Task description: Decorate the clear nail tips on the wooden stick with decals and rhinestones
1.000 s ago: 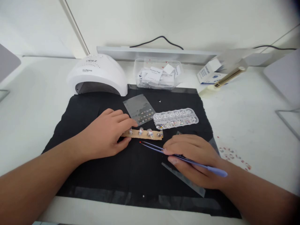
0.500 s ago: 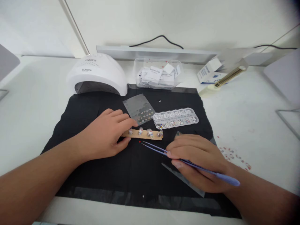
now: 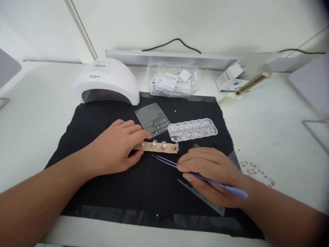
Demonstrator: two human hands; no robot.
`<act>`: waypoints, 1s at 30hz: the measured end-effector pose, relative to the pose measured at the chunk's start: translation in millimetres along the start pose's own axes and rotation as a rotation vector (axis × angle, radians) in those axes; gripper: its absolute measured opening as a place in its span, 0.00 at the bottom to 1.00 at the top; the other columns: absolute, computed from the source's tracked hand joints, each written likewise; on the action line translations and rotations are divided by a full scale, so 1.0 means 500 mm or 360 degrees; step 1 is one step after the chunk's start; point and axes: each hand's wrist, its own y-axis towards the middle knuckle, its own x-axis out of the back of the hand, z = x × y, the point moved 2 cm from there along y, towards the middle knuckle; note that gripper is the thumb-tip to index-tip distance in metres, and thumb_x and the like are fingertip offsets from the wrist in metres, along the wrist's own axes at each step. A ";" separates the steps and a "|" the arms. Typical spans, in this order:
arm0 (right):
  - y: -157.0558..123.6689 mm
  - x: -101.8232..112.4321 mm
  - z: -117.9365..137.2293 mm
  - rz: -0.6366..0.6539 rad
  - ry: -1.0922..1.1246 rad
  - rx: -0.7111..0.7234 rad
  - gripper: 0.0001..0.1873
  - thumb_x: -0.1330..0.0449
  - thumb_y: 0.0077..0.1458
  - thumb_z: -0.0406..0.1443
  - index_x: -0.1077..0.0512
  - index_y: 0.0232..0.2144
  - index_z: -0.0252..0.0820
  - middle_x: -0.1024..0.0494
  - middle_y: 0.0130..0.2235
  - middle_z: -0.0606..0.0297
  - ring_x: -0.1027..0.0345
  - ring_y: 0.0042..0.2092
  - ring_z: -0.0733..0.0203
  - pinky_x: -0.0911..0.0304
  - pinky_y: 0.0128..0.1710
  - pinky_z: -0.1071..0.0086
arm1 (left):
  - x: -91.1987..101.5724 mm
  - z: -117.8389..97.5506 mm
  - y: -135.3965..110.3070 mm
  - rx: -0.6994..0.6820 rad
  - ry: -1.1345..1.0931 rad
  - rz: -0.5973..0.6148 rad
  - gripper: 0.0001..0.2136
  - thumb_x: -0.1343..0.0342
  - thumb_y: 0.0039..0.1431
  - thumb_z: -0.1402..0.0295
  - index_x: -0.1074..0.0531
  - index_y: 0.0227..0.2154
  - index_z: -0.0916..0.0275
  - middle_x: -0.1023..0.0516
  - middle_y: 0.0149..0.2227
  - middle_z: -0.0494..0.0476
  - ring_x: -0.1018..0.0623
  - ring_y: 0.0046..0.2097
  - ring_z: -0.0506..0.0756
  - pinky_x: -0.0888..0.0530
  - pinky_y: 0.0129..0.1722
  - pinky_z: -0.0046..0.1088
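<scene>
My left hand [image 3: 123, 145] is closed on the left end of a flat tan strip [image 3: 146, 147], thumb at the near edge and fingers over the far side. Several decorated nail tips [image 3: 164, 145] stand along the strip. My right hand [image 3: 210, 175] pinches purple tweezers [image 3: 167, 162]. Their points reach a tiny red piece [image 3: 153, 155] on the black sheet, just in front of the strip; I cannot tell if they grip it. Behind the strip lie a clear sticker sheet [image 3: 151, 116] and a clear compartment case [image 3: 192, 129] of small gems.
A white nail lamp [image 3: 108, 82] stands at the back left. Behind the black sheet [image 3: 108, 195] are a clear tub of alcohol pads [image 3: 172, 92] and a small white box [image 3: 228, 79]. Small red pieces [image 3: 257, 171] lie on the white table at right. A clear film [image 3: 200, 197] sits below my right hand.
My right hand has moved slightly left with the tweezers, and their points have come up to the red piece. My left hand and the strip have stayed put.
</scene>
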 end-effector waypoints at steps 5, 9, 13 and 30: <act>-0.001 0.001 0.001 0.0015 -0.0021 0.0010 0.07 0.46 0.60 0.27 0.31 0.38 0.41 0.20 0.35 0.63 0.27 0.35 0.64 0.32 0.36 0.69 | 0.000 0.000 -0.001 0.0004 0.0002 0.0006 0.13 0.47 0.60 0.68 0.30 0.48 0.61 0.23 0.40 0.54 0.26 0.43 0.57 0.35 0.42 0.37; 0.000 0.000 -0.002 0.0003 -0.0001 0.0019 0.07 0.46 0.60 0.27 0.31 0.38 0.40 0.21 0.35 0.63 0.27 0.35 0.65 0.32 0.36 0.70 | 0.000 0.001 0.000 0.0014 -0.0001 0.0020 0.13 0.47 0.60 0.68 0.30 0.48 0.61 0.23 0.41 0.55 0.26 0.43 0.57 0.35 0.42 0.38; 0.000 -0.002 -0.004 -0.0015 -0.0001 0.0056 0.07 0.45 0.59 0.27 0.31 0.39 0.41 0.20 0.35 0.63 0.27 0.35 0.64 0.32 0.35 0.69 | 0.002 0.001 0.001 0.0011 -0.0003 0.0017 0.13 0.47 0.60 0.68 0.30 0.48 0.61 0.23 0.41 0.55 0.26 0.43 0.58 0.35 0.41 0.38; -0.002 0.001 0.001 -0.0035 -0.0034 0.0035 0.07 0.47 0.61 0.28 0.31 0.39 0.42 0.21 0.34 0.65 0.26 0.35 0.64 0.31 0.36 0.69 | 0.003 0.000 0.001 0.0009 -0.0014 0.0015 0.13 0.48 0.60 0.69 0.30 0.48 0.61 0.23 0.41 0.55 0.26 0.43 0.58 0.34 0.42 0.38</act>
